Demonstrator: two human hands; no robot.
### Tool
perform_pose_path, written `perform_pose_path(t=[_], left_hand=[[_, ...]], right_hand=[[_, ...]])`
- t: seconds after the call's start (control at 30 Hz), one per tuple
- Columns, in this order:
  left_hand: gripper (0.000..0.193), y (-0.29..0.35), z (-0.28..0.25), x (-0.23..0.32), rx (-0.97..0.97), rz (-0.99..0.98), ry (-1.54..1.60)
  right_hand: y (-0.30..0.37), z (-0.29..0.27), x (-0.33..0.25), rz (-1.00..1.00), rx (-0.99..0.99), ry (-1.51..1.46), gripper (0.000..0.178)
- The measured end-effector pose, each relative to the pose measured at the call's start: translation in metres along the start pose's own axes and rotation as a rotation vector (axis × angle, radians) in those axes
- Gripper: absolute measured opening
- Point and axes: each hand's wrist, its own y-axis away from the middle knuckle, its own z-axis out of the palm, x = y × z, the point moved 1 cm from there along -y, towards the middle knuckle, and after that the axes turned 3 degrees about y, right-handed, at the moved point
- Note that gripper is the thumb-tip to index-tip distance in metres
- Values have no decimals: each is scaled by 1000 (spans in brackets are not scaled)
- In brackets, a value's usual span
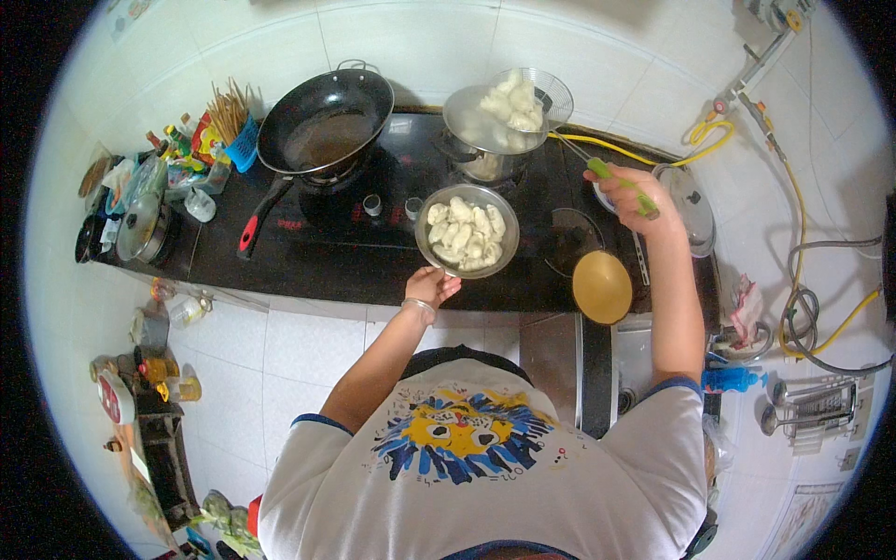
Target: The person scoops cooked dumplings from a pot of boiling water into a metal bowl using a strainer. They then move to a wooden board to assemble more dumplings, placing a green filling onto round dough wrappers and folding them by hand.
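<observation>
My left hand [432,287] is closed on the near rim of a round metal bowl [422,246], holding it over the counter's front part. White dumplings [464,227] fill the bowl. In my right hand [637,198] is the green handle of a wire-mesh strainer [557,97], its fingers wrapped round it. Several dumplings [513,101] lie in the strainer's basket, which is above a metal pot [464,140] on the right burner. The pot's inside is partly hidden by the basket and looks hazy.
A black wok [327,126] stands on the left burner, its red-tipped handle [250,233] pointing toward me. Right of the bowl lies a yellow-brown oval dish [602,287], with a glass lid [689,201] farther right. Chopsticks in a blue basket [241,142] and a lidded pot [147,229] stand left.
</observation>
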Motion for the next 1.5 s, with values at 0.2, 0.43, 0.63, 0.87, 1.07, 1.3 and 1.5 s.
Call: perform_pose_path(t=[0.2, 0.43, 0.63, 0.87, 1.07, 1.3, 1.5], left_hand=[[6, 1, 0, 1, 7, 0, 0], [6, 4, 3, 3, -2, 0, 1], [4, -7, -5, -4, -42, 3, 6], [3, 8, 7, -5, -38, -16, -18], [8, 1, 7, -21, -62, -57, -22], [10, 4, 16, -27, -47, -81, -66], [8, -2, 14, -30, -67, -66, -83]], right_hand=[[-2, -6, 2, -17, 34, 13, 36], [11, 2, 8, -130, 137, 168, 35], [58, -7, 28, -88, 88, 89, 37], [113, -12, 89, -140, 223, 170, 34], [115, -19, 134, -113, 360, 247, 29], [84, -9, 180, -47, 475, 432, 22], [62, 3, 195, -84, 534, 844, 17]])
